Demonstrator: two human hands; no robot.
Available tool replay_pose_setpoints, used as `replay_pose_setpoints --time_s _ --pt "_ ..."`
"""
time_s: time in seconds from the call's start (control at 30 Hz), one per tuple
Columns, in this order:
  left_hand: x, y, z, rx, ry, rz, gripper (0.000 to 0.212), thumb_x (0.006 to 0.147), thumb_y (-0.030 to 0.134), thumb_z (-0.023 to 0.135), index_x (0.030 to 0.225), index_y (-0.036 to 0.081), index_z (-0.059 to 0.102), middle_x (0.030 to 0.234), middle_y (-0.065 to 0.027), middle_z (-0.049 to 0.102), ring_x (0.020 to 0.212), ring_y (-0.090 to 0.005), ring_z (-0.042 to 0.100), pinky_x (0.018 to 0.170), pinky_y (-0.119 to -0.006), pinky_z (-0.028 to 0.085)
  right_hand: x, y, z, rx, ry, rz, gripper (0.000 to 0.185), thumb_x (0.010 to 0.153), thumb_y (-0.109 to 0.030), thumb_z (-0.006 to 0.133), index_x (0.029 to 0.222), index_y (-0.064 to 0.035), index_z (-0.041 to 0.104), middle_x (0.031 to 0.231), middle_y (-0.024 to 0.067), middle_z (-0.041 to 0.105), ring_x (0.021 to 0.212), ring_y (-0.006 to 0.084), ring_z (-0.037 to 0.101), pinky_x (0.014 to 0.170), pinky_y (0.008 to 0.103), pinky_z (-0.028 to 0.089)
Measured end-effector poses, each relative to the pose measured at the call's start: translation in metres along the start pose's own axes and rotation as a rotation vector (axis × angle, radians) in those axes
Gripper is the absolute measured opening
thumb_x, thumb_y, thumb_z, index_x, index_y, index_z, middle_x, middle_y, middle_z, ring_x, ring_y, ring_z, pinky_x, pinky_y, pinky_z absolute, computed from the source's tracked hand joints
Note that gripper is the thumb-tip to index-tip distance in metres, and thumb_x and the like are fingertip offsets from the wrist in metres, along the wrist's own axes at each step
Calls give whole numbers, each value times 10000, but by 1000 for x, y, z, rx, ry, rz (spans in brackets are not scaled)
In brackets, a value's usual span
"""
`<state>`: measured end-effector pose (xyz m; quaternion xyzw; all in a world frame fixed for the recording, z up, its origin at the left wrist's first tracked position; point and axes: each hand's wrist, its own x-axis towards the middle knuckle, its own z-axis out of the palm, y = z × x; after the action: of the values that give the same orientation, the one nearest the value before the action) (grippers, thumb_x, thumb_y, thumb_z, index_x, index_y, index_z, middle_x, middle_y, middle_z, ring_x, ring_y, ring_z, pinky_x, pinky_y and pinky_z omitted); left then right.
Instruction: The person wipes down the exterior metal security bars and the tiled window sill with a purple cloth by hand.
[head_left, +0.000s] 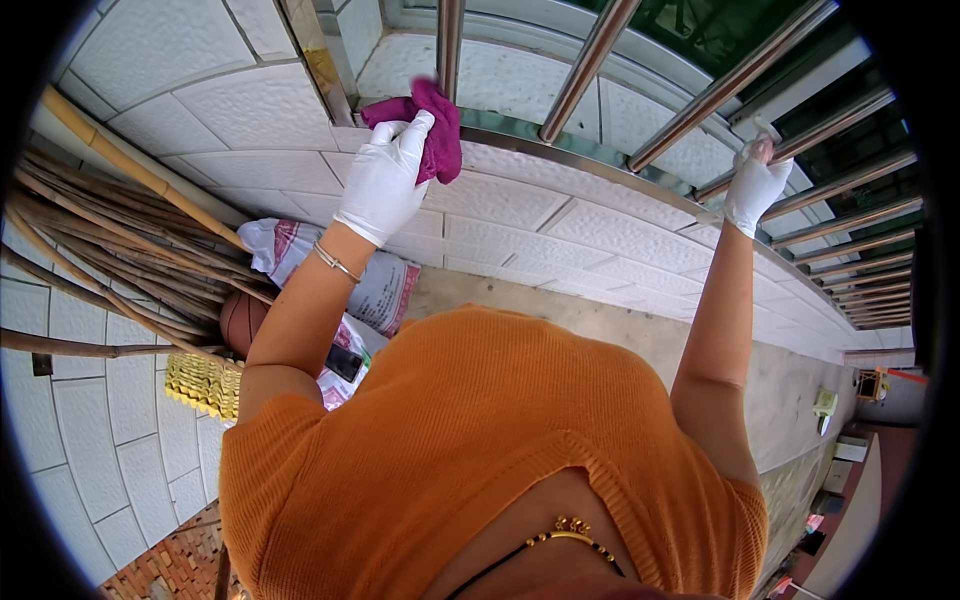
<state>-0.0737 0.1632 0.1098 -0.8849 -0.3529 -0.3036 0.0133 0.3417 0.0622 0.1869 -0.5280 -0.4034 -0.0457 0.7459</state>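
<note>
My left hand (386, 180), in a thin white glove, grips a magenta cloth (442, 146). The cloth lies against the bottom of an upright stainless steel bar (449, 45) and the lower metal rail (517, 142) of a window grille. Farther right, my gloved right hand (752, 184) is closed around another grille bar (825, 126). Bare skin shows at a fingertip where that glove looks torn. Behind the bars runs a tiled window sill (517, 79), with dark green glass (690, 34) beyond it.
Wooden poles (127, 247) and a bamboo pole (142, 169) lean at the left. Below them are a basketball (244, 322), printed sacks (382, 289), a phone (343, 364) and yellow egg trays (201, 382). White tiled wall (517, 214) meets a concrete floor (480, 292).
</note>
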Motion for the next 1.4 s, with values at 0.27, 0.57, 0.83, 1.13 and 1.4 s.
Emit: replay_pose_setpoints --time_s 0.27,0.57,0.83,1.13,1.4 --pt "-3 18 45 190 185 377 649 720 185 690 1298 -23 478 1099 -140 651 978 -253 573 723 -367 521 7 14 -10 77 -50 -6 85 958 -77 536 1031 -38 558 771 -14 531 582 52 458 499 189 352" --pt "66 67 4 135 -235 -206 401 769 310 684 1011 5 588 683 -135 653 674 -299 668 584 -397 528 3 10 -13 53 -70 -10 82 960 -66 532 1031 -37 559 758 -12 531 589 56 447 494 194 338" --pt "87 64 13 56 -368 -59 411 819 240 647 1178 79 528 949 -156 677 864 -339 651 747 -423 521 4 9 -9 0 -35 -60 125 960 -118 547 1026 -24 596 751 -24 539 590 49 439 510 194 339" --pt "93 62 25 -99 -331 -90 407 803 195 647 1168 77 512 866 -174 668 834 -360 642 709 -465 504 -1 1 6 -47 -22 -35 124 953 -123 563 1041 -39 591 732 -30 518 587 46 432 502 198 340" --pt "14 81 46 -292 -247 52 381 796 200 651 1138 85 531 975 -144 642 814 -326 627 691 -448 520 7 13 -13 10 -45 21 182 949 -77 506 1107 -20 575 751 -48 450 601 31 378 486 169 296"
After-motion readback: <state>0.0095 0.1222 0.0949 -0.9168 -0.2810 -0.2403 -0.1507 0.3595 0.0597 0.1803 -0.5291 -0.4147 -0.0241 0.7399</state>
